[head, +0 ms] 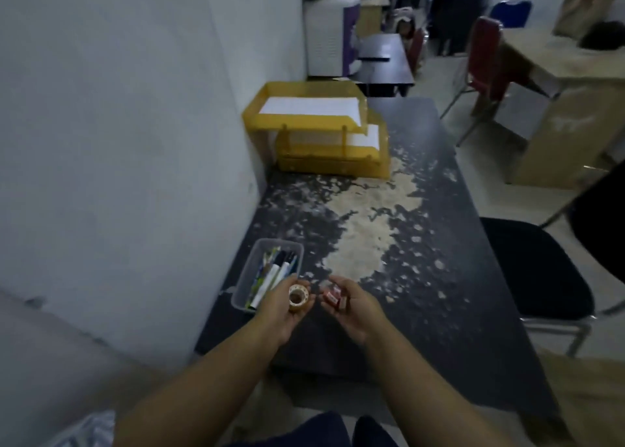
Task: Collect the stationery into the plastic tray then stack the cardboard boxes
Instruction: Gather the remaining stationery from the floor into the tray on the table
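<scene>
A clear plastic tray [248,270] with several pens and markers [275,274] stands near the left edge of the dark, worn table [439,277]. My left hand [280,311] holds a roll of clear tape [298,297] just right of the tray's near end. My right hand [355,306] holds small red and tan cardboard boxes [333,296] in its curled fingers, above the table and close to the left hand.
Stacked yellow paper trays [321,122] with white sheets stand at the table's far left against the wall [118,142]. A black chair [534,270] stands at the table's right side. Red chairs and other desks lie beyond.
</scene>
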Demonstrator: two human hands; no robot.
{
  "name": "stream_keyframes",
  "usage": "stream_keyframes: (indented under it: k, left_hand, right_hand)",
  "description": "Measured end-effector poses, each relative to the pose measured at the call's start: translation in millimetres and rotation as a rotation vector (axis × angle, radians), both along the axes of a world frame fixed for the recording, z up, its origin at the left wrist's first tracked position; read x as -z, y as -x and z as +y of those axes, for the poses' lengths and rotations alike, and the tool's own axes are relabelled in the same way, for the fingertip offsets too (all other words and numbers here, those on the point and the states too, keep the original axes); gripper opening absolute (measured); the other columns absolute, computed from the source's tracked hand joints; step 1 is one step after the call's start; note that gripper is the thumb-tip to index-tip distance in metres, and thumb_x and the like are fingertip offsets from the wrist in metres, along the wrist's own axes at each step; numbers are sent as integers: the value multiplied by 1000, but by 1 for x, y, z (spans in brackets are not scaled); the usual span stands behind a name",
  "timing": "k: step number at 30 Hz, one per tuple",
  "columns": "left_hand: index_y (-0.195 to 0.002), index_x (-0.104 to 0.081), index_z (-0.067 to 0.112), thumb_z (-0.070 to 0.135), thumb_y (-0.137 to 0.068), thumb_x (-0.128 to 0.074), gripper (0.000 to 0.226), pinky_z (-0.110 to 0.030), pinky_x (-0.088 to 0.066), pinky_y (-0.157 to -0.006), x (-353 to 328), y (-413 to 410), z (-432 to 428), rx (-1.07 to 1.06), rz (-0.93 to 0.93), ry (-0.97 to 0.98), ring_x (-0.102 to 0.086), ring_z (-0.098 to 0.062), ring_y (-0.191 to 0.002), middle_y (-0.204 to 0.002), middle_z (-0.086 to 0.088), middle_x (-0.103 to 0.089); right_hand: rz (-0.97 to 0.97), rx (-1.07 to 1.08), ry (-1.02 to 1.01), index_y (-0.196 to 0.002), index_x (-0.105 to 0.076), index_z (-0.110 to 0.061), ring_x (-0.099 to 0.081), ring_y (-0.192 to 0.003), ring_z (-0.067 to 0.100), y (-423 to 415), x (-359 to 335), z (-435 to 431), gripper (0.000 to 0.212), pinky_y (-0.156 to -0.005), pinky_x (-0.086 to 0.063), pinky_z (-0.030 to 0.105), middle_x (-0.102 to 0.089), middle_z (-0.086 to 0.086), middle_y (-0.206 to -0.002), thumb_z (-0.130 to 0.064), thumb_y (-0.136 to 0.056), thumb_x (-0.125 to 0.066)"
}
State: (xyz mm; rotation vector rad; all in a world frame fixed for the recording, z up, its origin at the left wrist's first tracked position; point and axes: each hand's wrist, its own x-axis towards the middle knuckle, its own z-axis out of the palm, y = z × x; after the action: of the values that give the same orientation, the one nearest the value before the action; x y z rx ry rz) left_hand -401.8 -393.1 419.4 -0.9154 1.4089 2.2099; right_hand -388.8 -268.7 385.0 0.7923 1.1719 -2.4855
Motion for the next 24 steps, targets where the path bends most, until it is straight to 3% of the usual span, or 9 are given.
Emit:
stream_keyframes:
  k: [4, 6, 8, 11, 14, 16, 19, 21, 24]
  left_hand:
    - [-104, -55, 0, 20, -98, -45, 23, -22, -53, -42, 2, 25, -32, -126, -11, -16, -53, -19, -69, -78, -12, -56]
    - [-122, -51, -4, 18, -99, -41, 33, -21, -53, -40, 6, 32, -41, -162, -12, -41, -53, -21, -72, -83, -14, -56]
    - [-127, -48, -9, 16, -99, -40, 38, -20, -51, -38, 10, 34, -46, -176, -29, -35, -53, -21, -71, -81, -15, -55]
    - [-126, -48, -11, 15, -98, -42, 38, -25, -55, -45, 15, 37, -49, -226, -62, -37, -54, -23, -72, -82, -16, -57]
    - [-127, -48, -10, 14, -98, -44, 38, -36, -52, -71, 18, 43, -56, -276, -71, -24, -54, -23, -74, -86, -16, -57]
    - [-117, -54, -8, 12, -96, -48, 30, -33, -54, -65, 17, 46, -59, -299, -74, 14, -54, -22, -74, -91, -17, -56]
    - [-80, -56, -1, 9, -94, -49, 19, -23, -55, -43, 15, 47, -62, -364, -91, 31, -54, -21, -70, -82, -15, -56]
    - [-75, -56, 1, 11, -94, -49, 23, -22, -54, -41, 15, 45, -62, -405, -92, 17, -54, -21, -71, -80, -15, -56]
    - [-77, -57, 1, 14, -95, -49, 23, -23, -55, -43, 18, 40, -62, -453, -98, -10, -56, -21, -73, -83, -14, -57]
  right_hand:
    - [-22, -80, 19, -103, -58, -3, -60, -77, 24, 35, 0, -32, 16, -56, -58, 25, -60, 15, -87, -9, -94, -46]
    - [-43, -116, 12, -107, -57, 0, -60, -82, 26, 52, 3, -40, 18, -65, -57, 31, -59, 18, -97, -7, -94, -46]
    - [-58, -149, -6, -113, -56, 2, -60, -83, 27, 65, 4, -44, 24, -66, -58, 32, -58, 20, -104, -6, -93, -47]
    - [-76, -215, -22, -119, -54, 3, -60, -82, 25, 85, 5, -51, 27, -61, -59, 29, -56, 20, -107, -5, -94, -47]
    - [-93, -285, -54, -120, -54, 3, -57, -76, 21, 108, 5, -63, 28, -58, -59, 27, -55, 15, -87, 0, -93, -45]
    - [-81, -319, -92, -121, -54, 2, -57, -74, 20, 120, 4, -71, 29, -60, -59, 29, -56, 14, -84, 1, -94, -44]
    - [-80, -354, -151, -123, -53, 1, -55, -70, 20, 136, 6, -83, 33, -72, -53, 31, -56, 13, -82, 5, -92, -43]
    - [-85, -365, -158, -127, -50, 1, -55, -69, 19, 144, 7, -88, 35, -73, -52, 30, -55, 12, -81, 6, -92, -42]
    - [-78, -418, -191, -131, -45, 3, -52, -65, 17, 151, 8, -94, 39, -62, -47, 26, -52, 10, -78, 8, -92, -38]
